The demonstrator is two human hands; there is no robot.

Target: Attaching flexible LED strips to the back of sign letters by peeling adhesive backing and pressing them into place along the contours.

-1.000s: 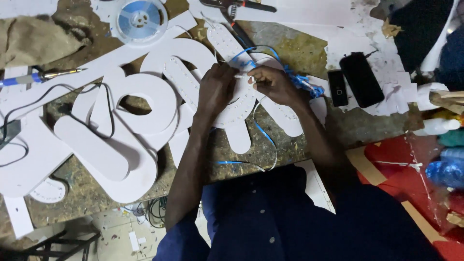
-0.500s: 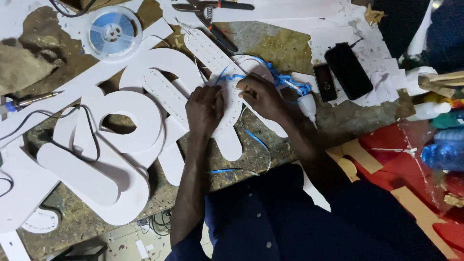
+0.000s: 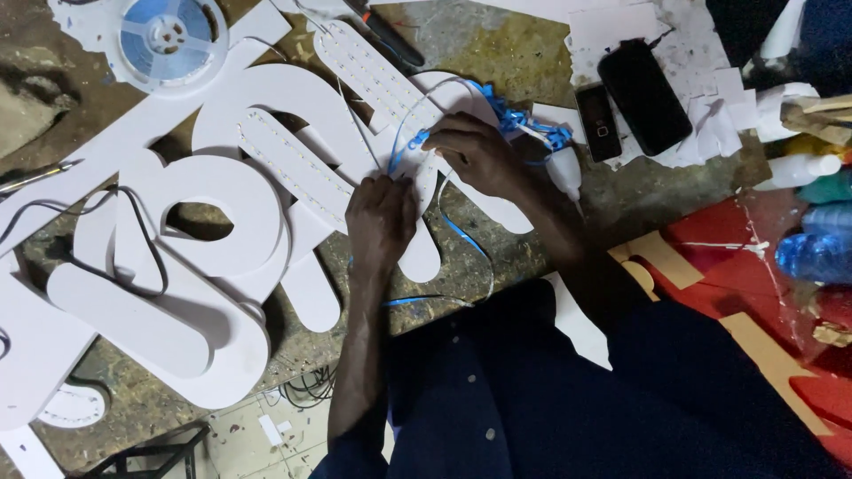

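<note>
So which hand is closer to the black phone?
The right hand. It rests on the blue strip just left of the black phone. The left hand is lower and farther left, on the white letters.

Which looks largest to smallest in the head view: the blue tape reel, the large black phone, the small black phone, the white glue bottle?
1. Blue tape reel, clearly largest.
2. Large black phone.
3. Small black phone and white glue bottle look about alike; the bottle is partly hidden by the right hand, so I won't rank them.
</note>
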